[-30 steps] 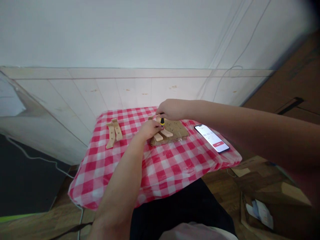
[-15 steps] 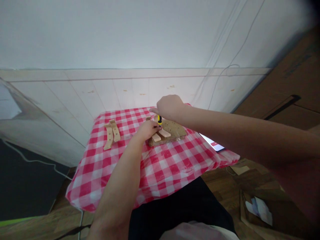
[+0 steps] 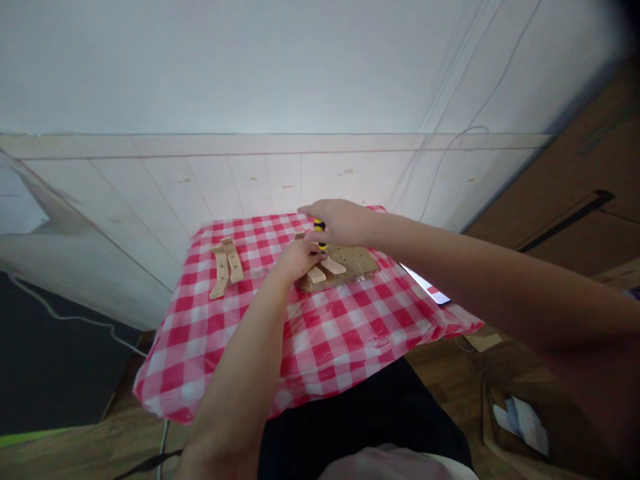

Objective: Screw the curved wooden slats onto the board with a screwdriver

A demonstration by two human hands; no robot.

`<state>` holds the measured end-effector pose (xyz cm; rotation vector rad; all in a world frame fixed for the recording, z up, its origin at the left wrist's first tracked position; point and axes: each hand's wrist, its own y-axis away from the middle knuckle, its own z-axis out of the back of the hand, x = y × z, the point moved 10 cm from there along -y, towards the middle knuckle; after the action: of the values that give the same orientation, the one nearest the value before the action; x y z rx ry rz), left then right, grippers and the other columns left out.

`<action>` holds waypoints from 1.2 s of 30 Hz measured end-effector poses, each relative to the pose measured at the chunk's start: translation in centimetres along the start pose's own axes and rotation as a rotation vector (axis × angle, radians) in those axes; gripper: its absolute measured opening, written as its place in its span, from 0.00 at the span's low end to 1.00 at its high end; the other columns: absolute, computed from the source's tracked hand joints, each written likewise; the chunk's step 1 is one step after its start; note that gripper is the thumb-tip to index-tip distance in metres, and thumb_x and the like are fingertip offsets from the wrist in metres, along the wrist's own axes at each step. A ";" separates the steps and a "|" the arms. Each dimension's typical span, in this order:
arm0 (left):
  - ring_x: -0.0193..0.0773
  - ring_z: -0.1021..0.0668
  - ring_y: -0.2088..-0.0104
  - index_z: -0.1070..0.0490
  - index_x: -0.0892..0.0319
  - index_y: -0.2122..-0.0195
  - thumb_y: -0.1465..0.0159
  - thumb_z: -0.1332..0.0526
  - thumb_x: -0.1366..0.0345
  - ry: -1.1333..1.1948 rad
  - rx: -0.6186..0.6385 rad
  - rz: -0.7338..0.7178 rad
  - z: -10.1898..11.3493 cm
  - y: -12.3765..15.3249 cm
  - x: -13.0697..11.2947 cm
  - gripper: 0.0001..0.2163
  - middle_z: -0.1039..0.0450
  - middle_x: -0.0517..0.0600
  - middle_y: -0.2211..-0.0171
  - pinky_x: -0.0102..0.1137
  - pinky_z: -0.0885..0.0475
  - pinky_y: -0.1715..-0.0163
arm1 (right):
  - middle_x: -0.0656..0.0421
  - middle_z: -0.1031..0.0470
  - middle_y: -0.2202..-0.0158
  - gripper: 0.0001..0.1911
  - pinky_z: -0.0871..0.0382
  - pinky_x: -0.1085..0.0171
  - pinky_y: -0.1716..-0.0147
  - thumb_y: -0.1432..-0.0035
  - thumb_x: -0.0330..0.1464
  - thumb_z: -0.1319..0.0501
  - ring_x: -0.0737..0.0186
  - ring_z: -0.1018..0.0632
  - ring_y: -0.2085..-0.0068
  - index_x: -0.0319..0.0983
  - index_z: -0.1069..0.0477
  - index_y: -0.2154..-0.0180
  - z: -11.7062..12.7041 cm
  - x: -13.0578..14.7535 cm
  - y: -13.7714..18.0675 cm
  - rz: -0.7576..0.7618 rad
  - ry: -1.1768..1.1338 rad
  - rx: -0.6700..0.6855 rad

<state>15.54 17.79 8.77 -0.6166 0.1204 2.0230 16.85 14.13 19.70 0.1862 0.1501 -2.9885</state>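
My right hand (image 3: 343, 223) is closed around the yellow and black handle of an upright screwdriver (image 3: 320, 227). Below it, my left hand (image 3: 299, 259) has its fingers pinched together at the screwdriver's lower end; what they grip there is hidden. Two pale wooden pieces, one nearer the left (image 3: 316, 275) and one nearer the right (image 3: 334, 265), lie side by side under my hands. They rest on a brown, speckled board (image 3: 357, 261) with clear plastic along its front edge. The screwdriver's tip is too small to make out.
Two more curved wooden pieces with holes (image 3: 220, 272) (image 3: 233, 260) lie at the left of the red-checked tablecloth (image 3: 340, 333). A lit tablet-like screen (image 3: 430, 287) is partly under my right forearm. A wall (image 3: 260, 183) stands behind the table; an open cardboard box (image 3: 517, 413) sits on the floor.
My right hand has turned and lowered slightly on the screwdriver, its fingers now loosened so more of the handle shows. My left hand stays at the lower end. The view has shifted slightly.
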 end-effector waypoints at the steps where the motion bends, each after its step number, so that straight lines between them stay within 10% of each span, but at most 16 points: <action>1: 0.38 0.22 0.65 0.21 0.60 0.62 0.38 0.41 0.63 0.018 -0.005 -0.005 0.0 0.0 0.0 0.11 0.20 0.53 0.63 0.28 0.31 0.66 | 0.50 0.22 0.57 0.21 0.38 0.61 0.61 0.39 0.42 0.46 0.55 0.25 0.58 0.37 0.26 0.53 -0.4 0.4 0.1 0.076 -0.010 0.034; 6: 0.36 0.23 0.68 0.20 0.60 0.64 0.38 0.41 0.63 0.051 -0.008 -0.010 -0.2 -0.1 0.4 0.10 0.20 0.52 0.66 0.27 0.33 0.70 | 0.43 0.22 0.64 0.29 0.38 0.60 0.65 0.39 0.49 0.50 0.50 0.24 0.61 0.32 0.23 0.61 -0.3 -3.1 -0.6 -0.167 0.112 0.028; 11: 0.35 0.23 0.69 0.21 0.59 0.66 0.37 0.42 0.61 0.098 -0.007 -0.038 -0.3 0.0 0.3 0.11 0.20 0.49 0.68 0.26 0.34 0.71 | 0.50 0.22 0.58 0.19 0.37 0.63 0.62 0.36 0.38 0.50 0.58 0.24 0.59 0.36 0.25 0.56 -0.9 -0.4 -1.3 0.159 0.015 0.072; 15: 0.36 0.23 0.68 0.21 0.59 0.65 0.37 0.42 0.62 0.081 0.008 -0.004 -0.3 0.0 0.2 0.11 0.20 0.49 0.67 0.27 0.33 0.70 | 0.44 0.22 0.62 0.26 0.37 0.60 0.63 0.37 0.47 0.50 0.51 0.23 0.59 0.34 0.22 0.63 -0.6 -3.6 -0.6 -0.132 0.156 0.039; 20: 0.38 0.22 0.64 0.21 0.59 0.62 0.38 0.43 0.64 0.035 0.007 -0.021 -0.1 0.0 0.0 0.11 0.20 0.51 0.62 0.29 0.32 0.66 | 0.48 0.22 0.56 0.21 0.37 0.63 0.62 0.36 0.41 0.49 0.58 0.24 0.58 0.35 0.26 0.55 -1.5 -1.0 0.8 0.130 -0.031 0.123; 25: 0.39 0.22 0.66 0.21 0.59 0.63 0.38 0.43 0.62 0.036 0.011 0.005 -0.3 0.0 0.6 0.12 0.20 0.52 0.64 0.29 0.31 0.68 | 0.42 0.22 0.63 0.32 0.35 0.58 0.68 0.36 0.48 0.56 0.48 0.22 0.62 0.33 0.23 0.61 -0.2 -2.9 0.5 -0.216 0.159 0.087; 30: 0.38 0.22 0.67 0.21 0.60 0.62 0.38 0.42 0.61 0.074 -0.032 0.005 -0.1 0.0 1.0 0.12 0.20 0.52 0.65 0.29 0.30 0.67 | 0.49 0.22 0.58 0.14 0.35 0.65 0.67 0.40 0.32 0.45 0.60 0.23 0.61 0.36 0.25 0.57 -1.1 1.3 0.3 0.127 0.016 0.269; 36: 0.39 0.22 0.65 0.21 0.58 0.61 0.38 0.41 0.62 0.111 -0.040 0.011 -0.1 0.1 1.0 0.11 0.20 0.52 0.63 0.29 0.28 0.65 | 0.45 0.22 0.60 0.21 0.36 0.62 0.70 0.38 0.41 0.48 0.52 0.22 0.61 0.35 0.27 0.52 0.5 0.3 0.7 -0.090 0.108 0.207</action>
<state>15.08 18.55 8.21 -0.7556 0.1500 2.0063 16.61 13.36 20.07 0.3735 -0.1439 -3.0806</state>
